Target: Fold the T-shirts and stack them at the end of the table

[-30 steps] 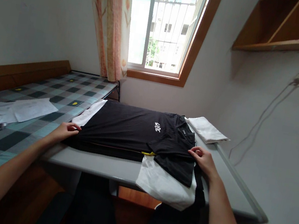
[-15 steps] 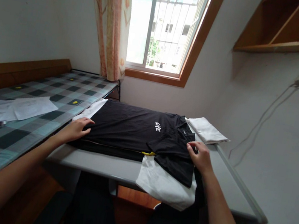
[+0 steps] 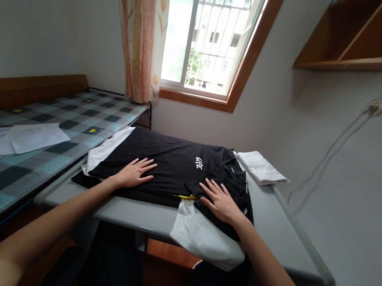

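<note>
A black T-shirt (image 3: 174, 157) with white lettering lies spread flat, its collar toward the right. My left hand (image 3: 135, 173) rests palm down on its body with the fingers spread. Over the sleeve area, my right hand (image 3: 220, 200) also lies flat with fingers apart. Under the black T-shirt are other garments: a white sleeve (image 3: 206, 236) hangs over the table's front edge, white cloth (image 3: 104, 150) shows at the left, and a bit of yellow fabric (image 3: 187, 196) peeks out near the sleeve.
The clothes lie on a grey table (image 3: 283, 227). A folded white garment (image 3: 262, 168) sits at its back right corner. On the left stands a bed with a checked mattress (image 3: 35, 109), bearing paper sheets (image 3: 40, 137). A wooden shelf (image 3: 365, 65) hangs above right.
Both hands have moved inward from the T-shirt's two ends. They were pinching at its hem and shoulder; now they lie flat with fingers spread on the fabric.
</note>
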A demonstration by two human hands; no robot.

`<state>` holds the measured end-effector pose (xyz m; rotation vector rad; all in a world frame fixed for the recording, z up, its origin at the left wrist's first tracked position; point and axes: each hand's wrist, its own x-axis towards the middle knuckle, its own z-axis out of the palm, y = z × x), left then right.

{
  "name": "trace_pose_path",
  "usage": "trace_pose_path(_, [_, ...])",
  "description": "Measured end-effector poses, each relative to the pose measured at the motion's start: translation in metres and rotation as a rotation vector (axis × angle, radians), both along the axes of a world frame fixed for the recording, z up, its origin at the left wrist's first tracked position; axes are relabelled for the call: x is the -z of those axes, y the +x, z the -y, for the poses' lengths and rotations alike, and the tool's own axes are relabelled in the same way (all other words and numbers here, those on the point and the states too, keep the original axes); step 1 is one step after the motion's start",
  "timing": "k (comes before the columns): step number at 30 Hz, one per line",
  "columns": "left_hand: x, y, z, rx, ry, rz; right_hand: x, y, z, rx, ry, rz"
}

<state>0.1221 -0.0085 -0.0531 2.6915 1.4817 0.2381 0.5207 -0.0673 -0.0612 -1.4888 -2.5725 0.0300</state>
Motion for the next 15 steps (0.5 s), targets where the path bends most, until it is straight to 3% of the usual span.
trace_pose_path(8, [0.004, -0.040, 0.006, -0.078, -0.009, 0.025, 0.007, 0.070, 0.006, 0.173, 0.117, -0.002])
trace_pose_path(12, [0.003, -0.053, 0.014, -0.061, 0.005, 0.072, 0.003, 0.077, 0.018, 0.100, 0.270, -0.053])
trace_pose_path(15, [-0.001, -0.056, 0.024, 0.033, 0.030, 0.136, -0.003, 0.075, 0.025, 0.018, 0.330, -0.065])
